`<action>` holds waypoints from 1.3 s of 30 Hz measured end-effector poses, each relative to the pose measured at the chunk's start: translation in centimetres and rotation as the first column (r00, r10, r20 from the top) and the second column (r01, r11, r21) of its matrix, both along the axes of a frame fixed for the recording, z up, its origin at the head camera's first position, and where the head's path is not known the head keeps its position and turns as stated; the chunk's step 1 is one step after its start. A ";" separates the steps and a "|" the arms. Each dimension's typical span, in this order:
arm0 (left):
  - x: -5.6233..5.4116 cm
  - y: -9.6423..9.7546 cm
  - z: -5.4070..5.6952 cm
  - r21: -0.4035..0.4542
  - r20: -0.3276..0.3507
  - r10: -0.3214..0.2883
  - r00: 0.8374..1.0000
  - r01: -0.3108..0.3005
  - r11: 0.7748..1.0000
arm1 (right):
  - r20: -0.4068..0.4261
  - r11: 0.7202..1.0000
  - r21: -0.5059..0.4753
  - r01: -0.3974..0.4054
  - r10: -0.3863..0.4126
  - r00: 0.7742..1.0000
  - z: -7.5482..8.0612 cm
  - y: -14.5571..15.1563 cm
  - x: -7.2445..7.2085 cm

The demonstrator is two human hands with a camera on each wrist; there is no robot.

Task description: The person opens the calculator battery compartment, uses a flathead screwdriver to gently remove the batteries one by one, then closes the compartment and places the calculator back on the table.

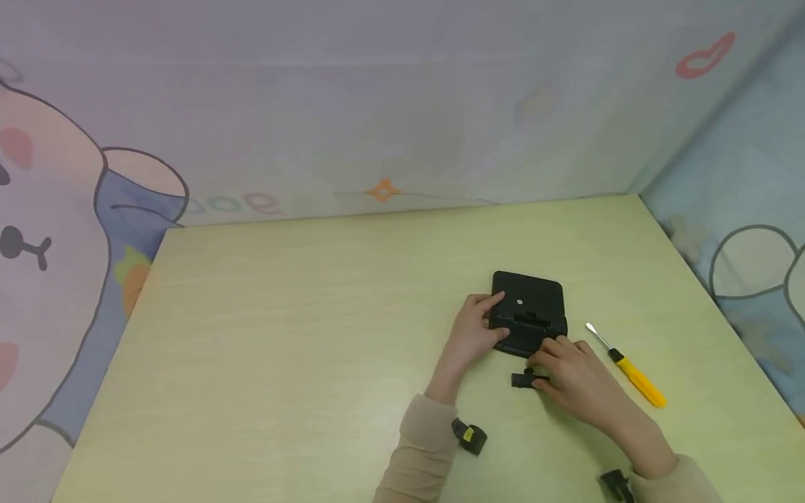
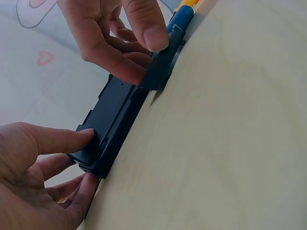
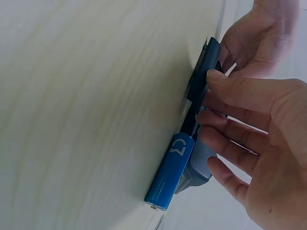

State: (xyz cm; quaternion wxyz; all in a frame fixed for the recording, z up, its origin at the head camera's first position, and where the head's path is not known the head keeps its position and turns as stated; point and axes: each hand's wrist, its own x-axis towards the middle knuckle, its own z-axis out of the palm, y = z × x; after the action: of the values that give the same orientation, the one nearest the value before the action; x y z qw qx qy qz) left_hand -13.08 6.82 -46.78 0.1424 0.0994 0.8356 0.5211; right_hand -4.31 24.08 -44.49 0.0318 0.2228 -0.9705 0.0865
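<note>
A flat black device with a slot in its upper face lies at the right of the table. My left hand grips its left side, the thumb on top and other fingers at the edge. Just in front of the device, my right hand pinches a small black cover-like piece between thumb and finger. In the right wrist view a blue battery lies close to the right fingers; whether they touch it I cannot tell. The head view hides the battery behind that hand.
Right of the device lies a screwdriver with a yellow handle, its metal tip pointing away. A black wrist camera sits by the left sleeve and another by the right. A printed cloth hangs behind the table.
</note>
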 end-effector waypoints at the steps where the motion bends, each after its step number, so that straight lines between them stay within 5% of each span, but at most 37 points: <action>1: 0.0 0.0 0.0 -0.003 -0.002 0.001 1.000 -0.001 1.000 | -0.003 1.000 0.000 -0.002 0.002 1.000 0.0 0.0 -0.1; 18: -0.2 0.0 0.1 -0.012 -0.009 -0.003 1.000 0.003 1.000 | 0.005 0.998 -0.067 -0.013 0.013 1.000 0.1 -0.3 -0.4; 39: 0.8 0.0 0.5 -0.006 0.006 -0.005 1.000 0.005 1.000 | -0.209 0.986 -0.139 -0.096 0.066 0.976 1.0 0.0 -0.9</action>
State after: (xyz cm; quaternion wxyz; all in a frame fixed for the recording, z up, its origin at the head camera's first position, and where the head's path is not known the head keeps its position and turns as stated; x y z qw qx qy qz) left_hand -12.26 6.79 -46.31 0.1466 0.0996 0.8365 0.5186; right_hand -5.24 24.10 -43.53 0.1438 0.2671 -0.9430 0.1366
